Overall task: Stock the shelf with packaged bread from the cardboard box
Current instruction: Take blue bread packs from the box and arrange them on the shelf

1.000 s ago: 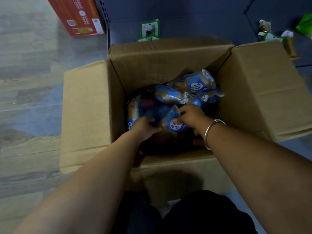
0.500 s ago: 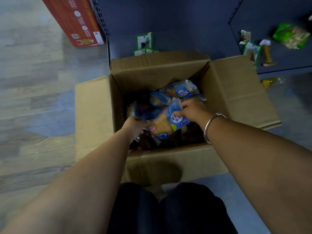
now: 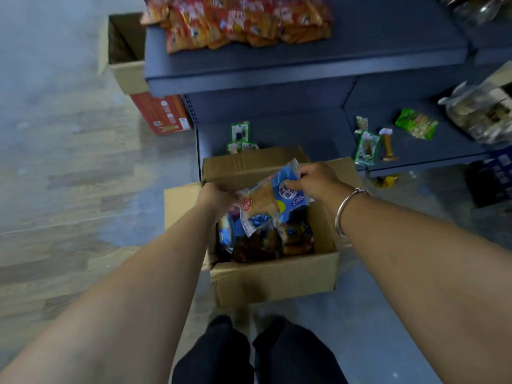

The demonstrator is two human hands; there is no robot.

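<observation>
An open cardboard box (image 3: 274, 275) stands on the floor in front of the dark shelf unit (image 3: 304, 65). Above its opening I hold a blue-and-clear packaged bread (image 3: 270, 202) with both hands. My right hand (image 3: 315, 180) pinches its upper right end. My left hand (image 3: 214, 196) grips its left end. More blue and dark bread packs (image 3: 263, 242) lie inside the box below.
Red snack packets (image 3: 235, 20) are piled on the upper shelf. Small green packets (image 3: 367, 146) and a green bag (image 3: 415, 123) lie on the low shelf. An orange carton (image 3: 160, 115) and another open box (image 3: 122, 51) stand at the left. My legs (image 3: 249, 353) are just behind the box.
Both hands have lifted the bread pack up out of the box. My view has risen and pulled back, so the upper shelf now shows.
</observation>
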